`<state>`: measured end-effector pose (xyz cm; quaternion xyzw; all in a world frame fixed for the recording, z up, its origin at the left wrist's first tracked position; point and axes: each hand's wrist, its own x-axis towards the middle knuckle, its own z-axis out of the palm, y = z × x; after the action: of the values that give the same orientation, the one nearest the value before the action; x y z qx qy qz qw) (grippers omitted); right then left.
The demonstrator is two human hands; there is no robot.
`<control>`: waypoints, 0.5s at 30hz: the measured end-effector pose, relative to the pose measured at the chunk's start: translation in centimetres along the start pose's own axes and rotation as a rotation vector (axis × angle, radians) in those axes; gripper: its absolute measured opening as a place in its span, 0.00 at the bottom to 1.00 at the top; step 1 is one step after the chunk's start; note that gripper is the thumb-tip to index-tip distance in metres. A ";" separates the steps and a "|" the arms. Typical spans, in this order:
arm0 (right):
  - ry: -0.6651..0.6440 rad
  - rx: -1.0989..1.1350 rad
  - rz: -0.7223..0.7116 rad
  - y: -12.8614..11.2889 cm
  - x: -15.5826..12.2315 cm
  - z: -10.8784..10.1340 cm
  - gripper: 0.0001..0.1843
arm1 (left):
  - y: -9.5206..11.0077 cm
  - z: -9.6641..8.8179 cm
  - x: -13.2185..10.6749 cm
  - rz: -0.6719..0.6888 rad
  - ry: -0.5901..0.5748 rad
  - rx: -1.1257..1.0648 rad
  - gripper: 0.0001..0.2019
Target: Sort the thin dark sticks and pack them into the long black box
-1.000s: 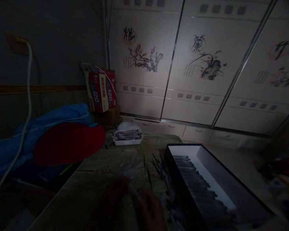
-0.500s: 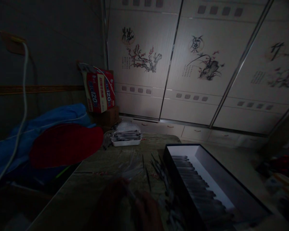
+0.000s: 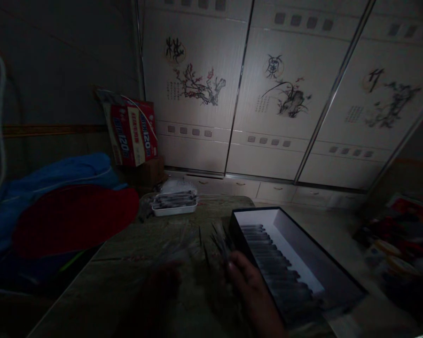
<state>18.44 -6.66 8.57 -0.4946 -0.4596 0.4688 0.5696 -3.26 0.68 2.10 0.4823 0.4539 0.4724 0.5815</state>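
My right hand is at the left side of a long black-edged box, its thumb and fingers bent together over a pile of thin pen-like sticks. Blur and darkness hide what is between its fingertips. In deep shadow to its left, my left hand hovers low over the table, near a crumpled clear plastic wrapper; its fingers cannot be made out. Inside the box, slim pen-like items lie side by side in a row along the left, with the white bottom showing on the right.
A white tray full of pen-like sticks stands at the table's far end, beside clear plastic bags. Red and blue cloth lies on the left. A red carton stands before white sliding doors. Dark clutter sits at right.
My right hand has moved right and forward, away from my left hand, to the stick pile by the box. The whole view has shifted, with the scene now further left.
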 end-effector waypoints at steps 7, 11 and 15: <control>0.083 -0.663 -0.324 -3.7 2.5 -13.2 0.12 | -1.5 1.1 1.0 -0.068 -0.088 -0.040 0.22; 0.003 -0.902 -0.264 -2.8 3.5 -18.7 0.11 | -1.6 1.3 1.1 -0.093 -0.070 -0.059 0.22; -0.192 -1.085 -0.149 -1.8 2.6 -20.8 0.10 | -1.6 1.2 1.3 -0.113 -0.049 -0.067 0.22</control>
<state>39.48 -6.98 8.72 -0.6384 -0.7185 0.1664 0.2204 -1.72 1.62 0.60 0.4475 0.4502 0.4417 0.6340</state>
